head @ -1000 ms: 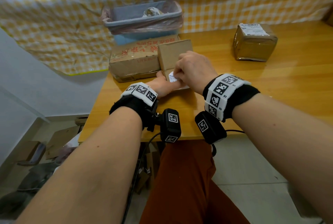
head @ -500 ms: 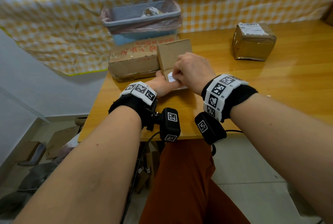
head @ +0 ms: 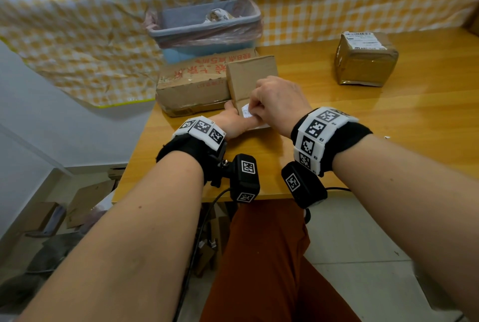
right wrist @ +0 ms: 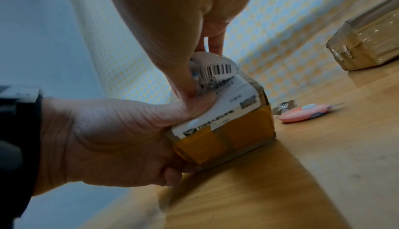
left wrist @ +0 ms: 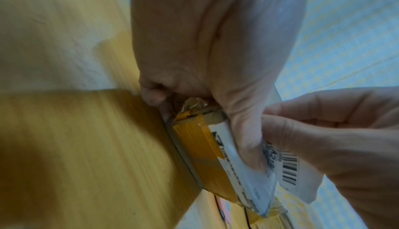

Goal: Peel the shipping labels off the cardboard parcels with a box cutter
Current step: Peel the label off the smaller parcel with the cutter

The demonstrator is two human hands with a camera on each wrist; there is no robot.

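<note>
A small cardboard parcel with orange tape stands on the table, close to its left front corner. My left hand grips its near end, thumb pressed on the white shipping label. My right hand pinches the label's loose end, which curls up off the parcel's face with its barcode showing. A pink box cutter lies on the table just beyond the parcel, held by neither hand. The head view does not show it.
A larger flat carton lies right behind the small parcel, and a lined blue bin stands behind that. Another taped parcel with a label on top sits at the back right. The table edge is near my left wrist.
</note>
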